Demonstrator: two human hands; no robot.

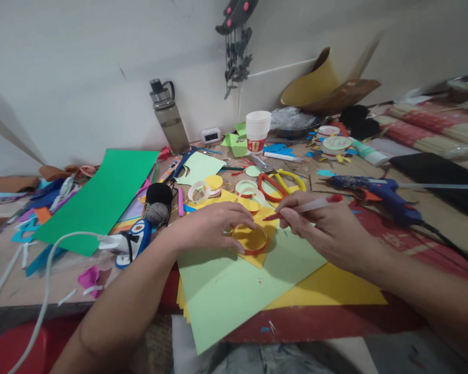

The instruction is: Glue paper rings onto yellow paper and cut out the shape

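Note:
My left hand curls its fingers and thumb round the left edge of a thin orange-red ring. The ring rests on a piece of yellow paper, which lies over a light green sheet. Pinched in my right hand is a pen with a clear barrel and a red end. Its red tip points left, just above the ring's far right side; whether it touches the paper I cannot tell. Beyond my hands are pale rings and red-handled scissors.
A blue glue gun lies to the right, its cord trailing. Paper cups and a water bottle stand behind. On the left are a green sheet, a blue-and-white power strip with a white cable, and yarn balls.

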